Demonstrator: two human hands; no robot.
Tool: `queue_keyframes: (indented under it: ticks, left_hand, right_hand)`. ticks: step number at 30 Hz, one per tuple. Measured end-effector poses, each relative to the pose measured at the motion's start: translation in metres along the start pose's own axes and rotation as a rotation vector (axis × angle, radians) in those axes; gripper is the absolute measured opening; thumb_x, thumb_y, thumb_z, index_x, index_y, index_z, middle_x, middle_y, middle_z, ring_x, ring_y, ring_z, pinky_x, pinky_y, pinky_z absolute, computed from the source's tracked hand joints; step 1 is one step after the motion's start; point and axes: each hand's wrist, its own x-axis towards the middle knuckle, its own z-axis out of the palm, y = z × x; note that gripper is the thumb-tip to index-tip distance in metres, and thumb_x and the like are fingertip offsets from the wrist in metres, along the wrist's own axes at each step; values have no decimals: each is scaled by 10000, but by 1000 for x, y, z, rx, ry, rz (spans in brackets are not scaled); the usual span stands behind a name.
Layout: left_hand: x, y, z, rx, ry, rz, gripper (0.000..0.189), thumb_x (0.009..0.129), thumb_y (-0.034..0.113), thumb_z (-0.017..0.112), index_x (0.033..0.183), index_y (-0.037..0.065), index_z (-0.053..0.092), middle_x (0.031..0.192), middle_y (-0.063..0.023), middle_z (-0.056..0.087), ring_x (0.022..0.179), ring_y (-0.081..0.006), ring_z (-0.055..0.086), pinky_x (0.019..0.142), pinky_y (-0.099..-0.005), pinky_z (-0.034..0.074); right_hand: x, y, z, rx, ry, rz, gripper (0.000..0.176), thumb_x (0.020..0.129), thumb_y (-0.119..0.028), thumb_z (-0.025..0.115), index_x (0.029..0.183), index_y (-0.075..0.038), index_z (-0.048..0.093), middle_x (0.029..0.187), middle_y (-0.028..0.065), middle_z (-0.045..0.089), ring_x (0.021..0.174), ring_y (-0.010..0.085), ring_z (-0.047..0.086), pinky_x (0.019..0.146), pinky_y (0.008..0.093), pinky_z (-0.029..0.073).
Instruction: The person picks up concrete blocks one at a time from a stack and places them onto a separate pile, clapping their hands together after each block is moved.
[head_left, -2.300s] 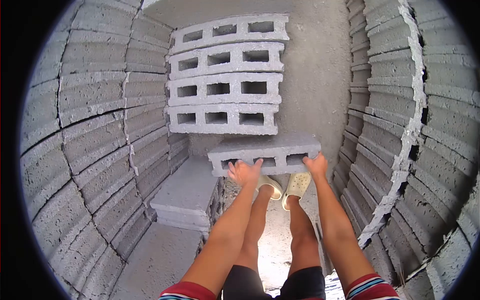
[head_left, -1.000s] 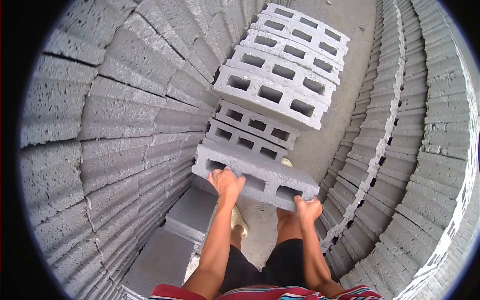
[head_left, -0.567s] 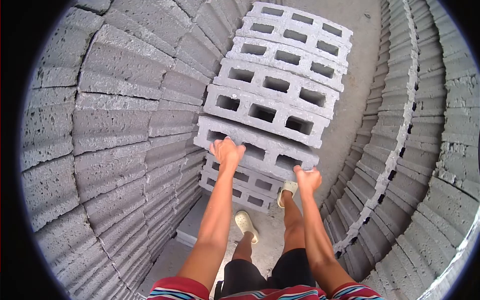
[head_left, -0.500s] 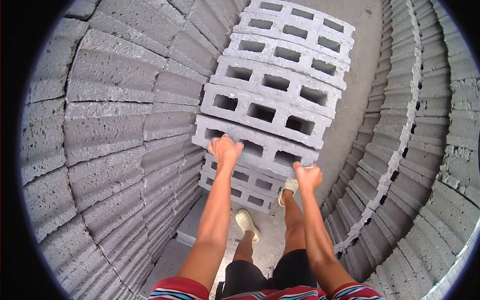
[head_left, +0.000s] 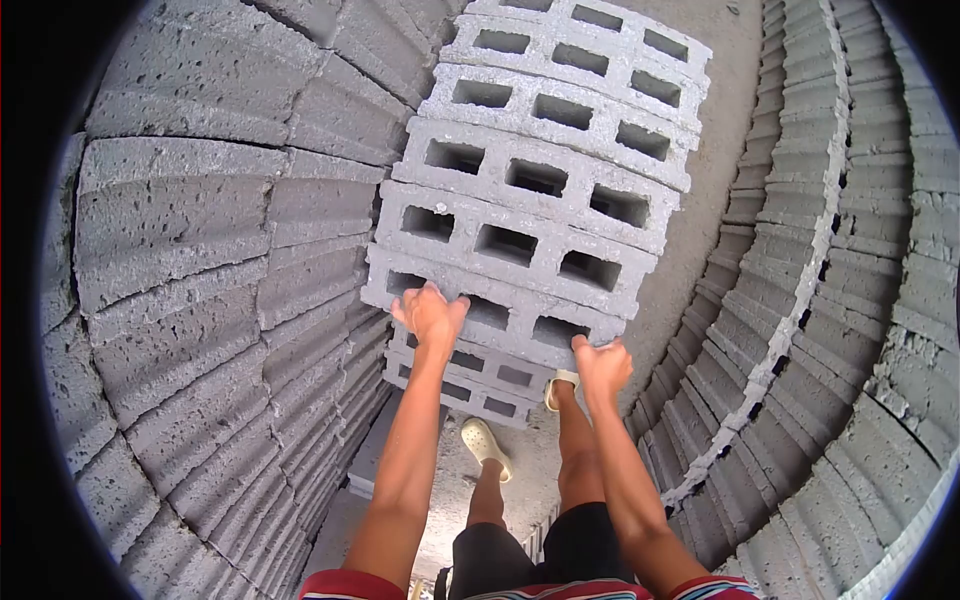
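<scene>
A hollow concrete block with three rectangular holes forms the near end of a row of similar blocks. My left hand is closed over its front wall, by the left hole, with the fingertips partly hidden. At the block's right front edge my right hand is curled, its thumb against the concrete; the hand itself hides part of the contact. Directly behind, touching this block, stands the second concrete block, holes facing up. More blocks show lower down, below the near one.
A tall stack of grey concrete blocks walls the left side. Another curved stack rises on the right. Bare concrete floor runs between the row and the right stack. My feet in cream clogs stand close to the lower blocks.
The dark gap between the near block and the one behind it has closed. The view has shifted, and my right hand sits slightly lower against the block's corner.
</scene>
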Motion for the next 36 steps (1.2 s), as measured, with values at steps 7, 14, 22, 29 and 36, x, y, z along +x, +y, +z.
queue_keyframes:
  ticks: [7,14,22,29,36]
  left_hand:
    - [2,-2,-1,55,-124,62,588,626,401,662,1036,-3,542,1107,-161,522,1143,-279,373,1014,-460,103]
    - [-106,-16,-36,-462,-83,26,510,722,474,559,951,22,618,951,-141,617,946,-311,544,878,-451,333]
    - [-252,-97,-27,-1245,-686,-478,544,805,508,489,1084,42,502,1102,-148,532,1028,-289,491,900,-523,298]
    - [-376,-141,-167,-1558,-756,215,871,781,653,314,1371,78,33,1418,-170,80,1304,-316,102,1029,-461,22]
    - [-459,-175,-143,-405,12,1096,537,858,473,320,1302,172,337,1368,-135,272,1278,-314,198,1029,-453,67]
  right_hand:
    - [-2,-2,-8,38,-8,-4,389,555,-292,642,753,40,604,790,240,608,776,397,591,720,436,467]
    - [-21,1,-37,166,-179,50,797,598,-491,666,1179,6,440,1249,203,411,1160,310,403,956,462,285]
    - [-231,28,-70,663,-163,-679,585,845,-459,372,1180,12,463,1290,191,369,1222,311,302,1010,358,211]
    - [-333,103,-63,571,-403,-559,648,838,-579,249,1302,-139,356,1377,102,273,1266,287,241,1017,428,126]
    - [-412,136,-132,1893,-1227,-53,683,804,-617,310,1168,-49,413,1220,173,431,1070,330,447,910,472,328]
